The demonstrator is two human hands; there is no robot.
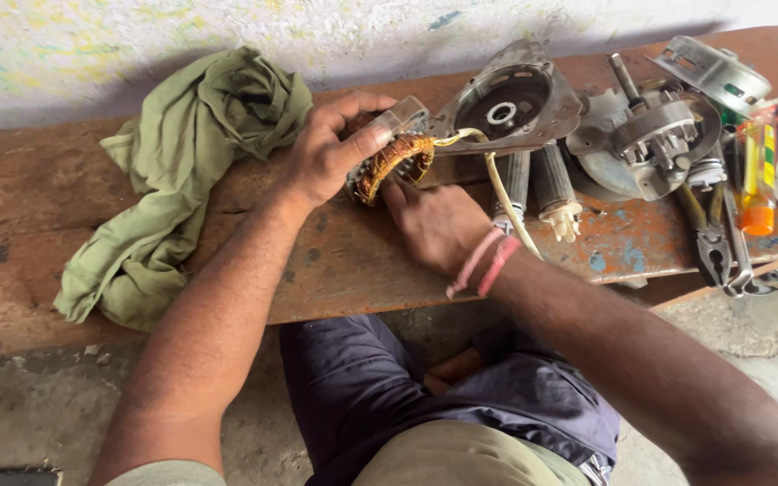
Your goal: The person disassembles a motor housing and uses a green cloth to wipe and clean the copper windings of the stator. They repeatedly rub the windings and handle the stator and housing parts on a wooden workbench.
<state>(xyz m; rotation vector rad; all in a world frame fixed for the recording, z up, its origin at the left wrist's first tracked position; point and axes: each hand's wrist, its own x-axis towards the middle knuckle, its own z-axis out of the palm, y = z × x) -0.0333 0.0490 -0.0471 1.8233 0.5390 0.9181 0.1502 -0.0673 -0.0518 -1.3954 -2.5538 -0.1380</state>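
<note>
Head view: at far left a crumpled green cloth (186, 171) is seen lying on the worn wooden counter (20, 225), well apart from the work. Next, the left hand (330, 153) is closed around a motor stator (393, 162) with copper windings, thumb over the top and fingers wrapped behind; the stator is held on edge just above the counter, its ring axis lying roughly along the counter and pointing toward the person. The right hand (438, 220) is placed directly below and right of the stator, fingertips touching its lower rim and windings, nothing clamped in that grip as far as can be told. Both hands are at the stator; the left carries it, the right only meets it from underneath. A cream wire (502, 189) is run from the stator down past the right wrist. Just right, a metal end cover (515, 94) is propped against the stator's upper edge. Further right, two cylindrical parts (542, 184), a rotor assembly (655, 135), pliers (709, 238) and an orange-handled screwdriver (755, 175) are laid out, apart from both hands.
</note>
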